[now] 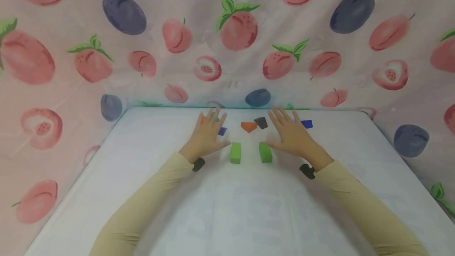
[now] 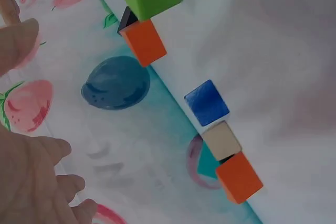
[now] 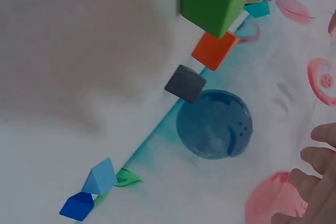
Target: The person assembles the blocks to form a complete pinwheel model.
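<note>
Above the left part of the table, my left hand is spread with its fingers straight and holds nothing. My right hand is spread the same way on the other side, also holding nothing. Between the two hands stand two green blocks: the left green block near the left thumb, the right green block by the right thumb tip, which overlaps its edge in the head view. Behind the left fingers, partly hidden, are an orange block, a beige block, a teal block and a blue block.
Toward the table's back edge lie another orange block and a dark grey block. Beyond the right fingers are a dark blue block and a light blue block. A fruit-print cloth hangs around the white table.
</note>
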### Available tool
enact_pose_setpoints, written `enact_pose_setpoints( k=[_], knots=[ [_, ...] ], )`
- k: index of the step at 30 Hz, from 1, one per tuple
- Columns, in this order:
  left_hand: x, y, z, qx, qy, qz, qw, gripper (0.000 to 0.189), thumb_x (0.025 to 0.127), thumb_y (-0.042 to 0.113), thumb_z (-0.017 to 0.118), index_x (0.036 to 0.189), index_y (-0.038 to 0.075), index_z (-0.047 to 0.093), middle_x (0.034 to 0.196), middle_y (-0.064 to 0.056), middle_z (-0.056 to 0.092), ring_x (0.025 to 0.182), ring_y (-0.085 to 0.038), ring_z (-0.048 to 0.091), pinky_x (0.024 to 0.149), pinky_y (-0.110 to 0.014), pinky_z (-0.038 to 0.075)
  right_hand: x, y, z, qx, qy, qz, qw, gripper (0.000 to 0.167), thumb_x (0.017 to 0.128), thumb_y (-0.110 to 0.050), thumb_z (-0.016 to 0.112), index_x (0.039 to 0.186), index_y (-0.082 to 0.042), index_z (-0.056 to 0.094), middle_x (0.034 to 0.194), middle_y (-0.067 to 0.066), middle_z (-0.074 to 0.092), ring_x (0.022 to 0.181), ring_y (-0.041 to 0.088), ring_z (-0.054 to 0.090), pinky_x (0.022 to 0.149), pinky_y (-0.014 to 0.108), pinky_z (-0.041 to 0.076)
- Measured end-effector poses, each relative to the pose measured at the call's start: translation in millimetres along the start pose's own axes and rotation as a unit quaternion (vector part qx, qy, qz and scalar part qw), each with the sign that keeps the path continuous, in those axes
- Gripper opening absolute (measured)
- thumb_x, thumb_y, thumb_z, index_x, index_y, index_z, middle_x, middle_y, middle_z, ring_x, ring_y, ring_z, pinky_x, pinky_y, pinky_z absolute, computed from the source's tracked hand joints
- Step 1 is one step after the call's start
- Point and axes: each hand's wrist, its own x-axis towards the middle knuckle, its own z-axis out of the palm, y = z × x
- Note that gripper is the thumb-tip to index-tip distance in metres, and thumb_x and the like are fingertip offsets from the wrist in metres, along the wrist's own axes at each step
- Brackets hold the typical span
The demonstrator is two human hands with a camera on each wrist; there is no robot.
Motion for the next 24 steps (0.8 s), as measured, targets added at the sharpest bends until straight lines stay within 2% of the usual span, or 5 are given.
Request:
enact_pose_setpoints(
  k=[6, 11, 14, 19, 24],
  knots=[
    [-6.6, 2.3, 12.6, -0.003, -0.021, 0.023, 0.9995, 0.091, 0.086, 0.061, 0.051, 0.151, 0.01, 0.014, 0.158, -0.017, 0.007, 0.146, -0.037, 0.009, 0.116, -0.057, 0.007, -4.4, -0.1, 10.8, -0.004, -0.012, -0.008, 0.9999, 0.095, 0.085, -0.06, 0.053, 0.151, -0.006, 0.011, 0.159, 0.012, 0.007, 0.146, 0.036, 0.008, 0.113, 0.063, 0.003],
    [-10.0, 1.4, 20.0, -0.025, -0.045, 0.039, 0.9979, 0.09, 0.086, 0.059, 0.053, 0.151, 0.011, 0.012, 0.158, -0.018, 0.004, 0.146, -0.037, 0.007, 0.117, -0.054, 0.008, -6.7, -0.4, 22.0, -0.004, -0.028, -0.031, 0.9991, 0.093, 0.085, -0.059, 0.054, 0.15, -0.005, 0.015, 0.159, 0.013, 0.011, 0.146, 0.035, 0.008, 0.113, 0.062, 0.002],
    [-9.5, 0.7, 19.6, -0.041, -0.06, 0.049, 0.9961, 0.089, 0.087, 0.057, 0.054, 0.151, 0.011, 0.013, 0.159, -0.016, 0.003, 0.146, -0.036, 0.006, 0.118, -0.052, 0.007, -7.1, -0.9, 23.8, 0.001, -0.045, -0.039, 0.9982, 0.092, 0.085, -0.057, 0.056, 0.15, -0.005, 0.017, 0.158, 0.013, 0.015, 0.146, 0.035, 0.009, 0.114, 0.062, 0.001],
    [-7.3, -1.4, 15.5, -0.035, -0.082, 0.061, 0.9941, 0.087, 0.087, 0.056, 0.054, 0.151, 0.013, 0.014, 0.158, -0.015, 0.008, 0.146, -0.034, 0.009, 0.118, -0.052, 0.008, -7.6, 0.3, 21.4, 0.002, -0.063, -0.048, 0.9969, 0.091, 0.083, -0.057, 0.058, 0.148, -0.004, 0.022, 0.156, 0.014, 0.022, 0.144, 0.037, 0.015, 0.113, 0.063, 0.006],
    [-11.6, -6.3, 6.5, -0.041, -0.097, 0.034, 0.9939, 0.085, 0.086, 0.053, 0.058, 0.151, 0.015, 0.018, 0.158, -0.014, 0.014, 0.146, -0.031, 0.013, 0.118, -0.051, 0.009, -9.8, 2.8, 19.1, 0.026, -0.094, -0.04, 0.9944, 0.089, 0.083, -0.055, 0.059, 0.147, -0.004, 0.025, 0.154, 0.014, 0.027, 0.143, 0.036, 0.02, 0.113, 0.062, 0.006]
  ],
)
